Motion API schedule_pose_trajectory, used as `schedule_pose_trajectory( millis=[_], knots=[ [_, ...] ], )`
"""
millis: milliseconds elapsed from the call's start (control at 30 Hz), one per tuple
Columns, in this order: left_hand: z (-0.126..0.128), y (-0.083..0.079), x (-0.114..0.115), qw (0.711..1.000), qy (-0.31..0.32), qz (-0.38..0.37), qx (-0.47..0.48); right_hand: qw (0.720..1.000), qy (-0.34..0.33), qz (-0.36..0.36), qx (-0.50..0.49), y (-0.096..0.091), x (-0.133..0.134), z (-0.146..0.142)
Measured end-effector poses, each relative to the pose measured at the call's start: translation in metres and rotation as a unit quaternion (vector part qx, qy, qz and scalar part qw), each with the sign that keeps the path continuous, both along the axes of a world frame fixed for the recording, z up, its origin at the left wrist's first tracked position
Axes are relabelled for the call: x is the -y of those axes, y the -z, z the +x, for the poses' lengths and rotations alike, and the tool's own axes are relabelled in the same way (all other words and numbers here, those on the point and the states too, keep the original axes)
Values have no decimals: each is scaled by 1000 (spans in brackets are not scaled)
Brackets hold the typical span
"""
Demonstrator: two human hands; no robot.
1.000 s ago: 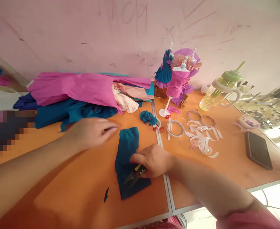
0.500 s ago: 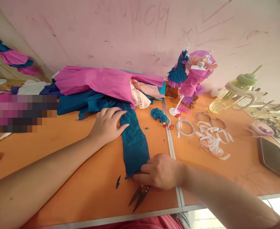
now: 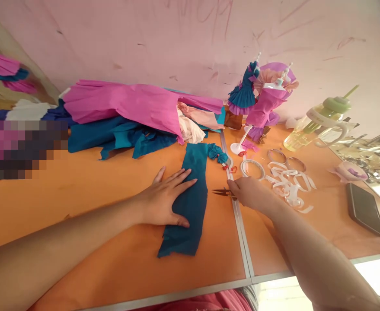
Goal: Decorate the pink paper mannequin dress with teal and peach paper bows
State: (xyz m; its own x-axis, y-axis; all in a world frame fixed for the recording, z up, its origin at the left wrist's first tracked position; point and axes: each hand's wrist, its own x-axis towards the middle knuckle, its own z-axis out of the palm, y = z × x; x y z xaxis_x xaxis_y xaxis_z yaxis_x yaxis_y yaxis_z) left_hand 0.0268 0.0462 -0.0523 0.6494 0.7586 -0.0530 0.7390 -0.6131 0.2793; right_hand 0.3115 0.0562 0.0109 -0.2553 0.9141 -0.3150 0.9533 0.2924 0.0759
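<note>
R hand clamped on thread snips; teal crepe strip at 9 o'clock, long axis approx. 12–6; L hand nearer, spread atop.

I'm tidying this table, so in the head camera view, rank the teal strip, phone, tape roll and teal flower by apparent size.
1. Teal strip
2. Phone
3. Tape roll and teal flower: too alike to rank

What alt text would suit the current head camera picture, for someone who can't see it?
A person's left hand is spread partly over a teal strip on an orange table, while the right hand holds scissors beside it. Pink material lies behind, near small dresses.
</note>
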Motion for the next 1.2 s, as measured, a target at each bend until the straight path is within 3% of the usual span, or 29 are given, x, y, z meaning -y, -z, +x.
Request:
schedule_pose_trajectory(
  millis=[100, 233, 467, 600, 800, 967, 1200],
  knots=[
    [0, 4, 0, 1000, 5, -3, -2, 999, 6, -21, 49, 5, 4, -5],
    [1, 6, 0, 1000, 5, 0, -3, 995, -54, -20, 83, 9, 7, -13],
    [5, 6, 4, 1000, 6, -7, 3, 1000, 17, -15, 21, 13, 13, -23],
    [9, 8, 7, 1000, 8, -8, 6, 1000, -3, -2, 20, 16, 19, -27],
    [11, 7, 9, 1000, 5, 2, 6, 989, -140, 22, 50, 17, 22, -33],
    [13, 6, 10, 1000, -1, 4, 7, 991, -122, -11, 58, 14, 17, -36],
    [13, 9, 9, 1000, 0, 3, 7, 993, -118, 8, 21, 21, 17, -39]
  ],
)
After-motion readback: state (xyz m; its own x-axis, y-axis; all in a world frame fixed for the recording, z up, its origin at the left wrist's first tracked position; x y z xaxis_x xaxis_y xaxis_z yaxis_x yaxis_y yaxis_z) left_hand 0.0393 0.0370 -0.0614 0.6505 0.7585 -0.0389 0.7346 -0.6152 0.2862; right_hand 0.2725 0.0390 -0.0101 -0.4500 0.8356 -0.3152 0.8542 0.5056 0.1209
